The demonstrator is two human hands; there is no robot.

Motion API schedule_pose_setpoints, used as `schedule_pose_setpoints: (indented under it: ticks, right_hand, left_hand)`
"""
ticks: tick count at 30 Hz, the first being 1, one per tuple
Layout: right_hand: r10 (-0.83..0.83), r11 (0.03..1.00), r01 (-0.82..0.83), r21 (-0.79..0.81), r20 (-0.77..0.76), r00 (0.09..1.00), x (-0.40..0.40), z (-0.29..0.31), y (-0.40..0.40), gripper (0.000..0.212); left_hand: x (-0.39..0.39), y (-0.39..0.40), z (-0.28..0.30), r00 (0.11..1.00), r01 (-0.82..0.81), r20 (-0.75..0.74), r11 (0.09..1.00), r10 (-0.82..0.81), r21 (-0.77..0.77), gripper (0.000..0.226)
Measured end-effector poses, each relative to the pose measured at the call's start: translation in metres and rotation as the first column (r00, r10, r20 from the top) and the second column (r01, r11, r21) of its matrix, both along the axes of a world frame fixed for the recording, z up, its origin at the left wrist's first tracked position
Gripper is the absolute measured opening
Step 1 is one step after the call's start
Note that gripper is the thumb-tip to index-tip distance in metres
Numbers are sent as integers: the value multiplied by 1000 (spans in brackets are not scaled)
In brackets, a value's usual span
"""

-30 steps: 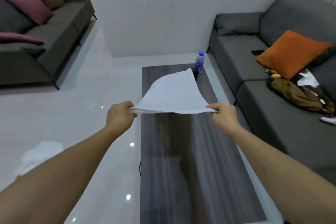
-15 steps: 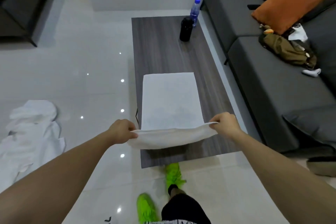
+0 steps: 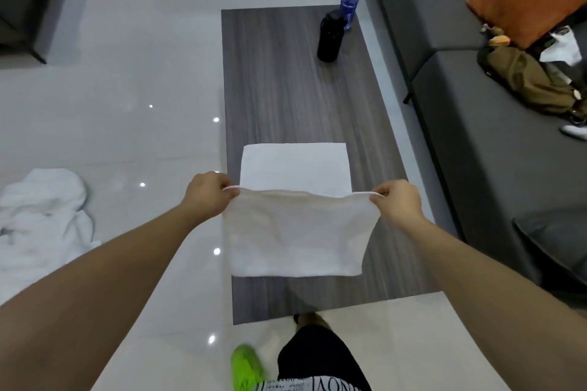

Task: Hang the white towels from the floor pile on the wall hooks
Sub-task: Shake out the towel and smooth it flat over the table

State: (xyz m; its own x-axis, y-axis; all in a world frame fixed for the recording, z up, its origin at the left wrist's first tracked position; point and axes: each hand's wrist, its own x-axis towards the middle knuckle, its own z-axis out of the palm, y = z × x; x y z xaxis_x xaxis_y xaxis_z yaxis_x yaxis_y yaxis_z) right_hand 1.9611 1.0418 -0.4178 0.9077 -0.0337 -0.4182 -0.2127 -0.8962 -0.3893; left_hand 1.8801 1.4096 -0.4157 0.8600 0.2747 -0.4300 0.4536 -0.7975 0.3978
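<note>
Holding the white towel [image 3: 295, 238] by its near edge, my left hand [image 3: 208, 197] and right hand [image 3: 398, 205] each pinch a corner, so the front part hangs down while the far part lies flat on the counter [image 3: 286, 89]. I judge this step as folding or straightening one towel before hanging it. More towels sit in the floor pile [image 3: 44, 216] at my left (no wall hooks in view). Next I would lift it clear and turn to find a hook.
</note>
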Motion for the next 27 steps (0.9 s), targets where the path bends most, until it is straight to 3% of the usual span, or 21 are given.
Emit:
schedule_pose_setpoints:
  ticks: [8,11,15,20,24,27]
  right_hand:
    - [-128,987,124,104,39,991,130,-40,29,27]
    - [-179,977,182,114,-38,983,138,-69,33,32]
    - [-173,982,186,26,-251,952,99,-123,24,29]
    - [-218,976,202,-87,-493,842,26,-184,6,33]
    - [-315,949,280,-148,-525,791,-21,-204,-2,41]
    - [-421,903,404,-145,-486,766,-42,-207,-3,33]
  left_hand:
    - [112,9,-46,973,-219,78,975,215,36,21]
    - [119,15,-78,954,-297,39,955,296,17,28]
    - [85,-1,-125,931,-310,-206,951,302,-6,28]
    - [8,-32,-181,811,-363,-501,931,302,-27,48]
    - [-39,-50,-206,720,-533,-541,845,436,-28,65]
    - [-53,-54,-214,680,-639,-474,770,559,-9,60]
